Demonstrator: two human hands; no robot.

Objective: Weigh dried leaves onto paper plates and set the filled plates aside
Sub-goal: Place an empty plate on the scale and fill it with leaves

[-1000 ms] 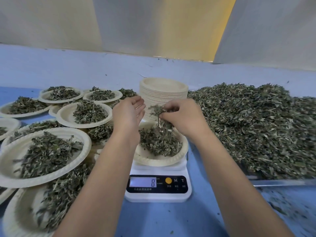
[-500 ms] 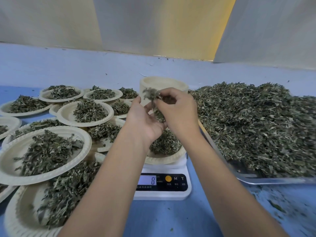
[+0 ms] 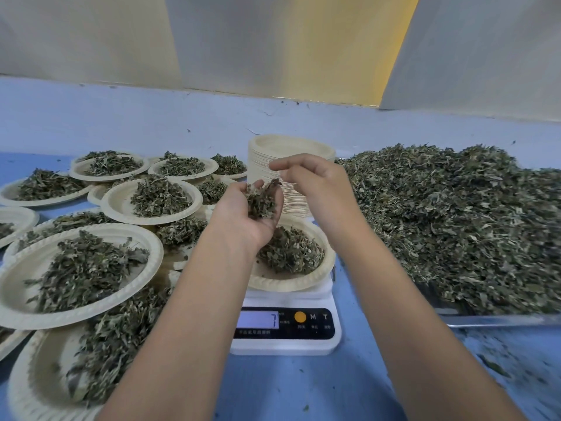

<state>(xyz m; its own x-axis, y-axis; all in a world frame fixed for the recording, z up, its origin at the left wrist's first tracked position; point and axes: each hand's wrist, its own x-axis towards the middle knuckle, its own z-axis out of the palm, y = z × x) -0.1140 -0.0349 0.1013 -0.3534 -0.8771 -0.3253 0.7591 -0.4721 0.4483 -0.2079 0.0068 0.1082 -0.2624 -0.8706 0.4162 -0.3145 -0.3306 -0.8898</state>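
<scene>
Several filled plates (image 3: 18,287) lie flat and overlapping on the blue table (image 3: 273,390) at the left. Next, the left hand (image 3: 243,220) is palm up and cupped, its fingers curled round a clump of dried leaves (image 3: 261,202) whose long axis runs up the palm toward the stack of empty plates (image 3: 291,147). Beneath it a paper plate (image 3: 291,285) of leaves sits level on the scale (image 3: 285,341), which reads 7. Just to the right, the right hand (image 3: 315,186) hangs with its fingers loosely bent on nothing, beside the leaf heap (image 3: 455,223).
</scene>
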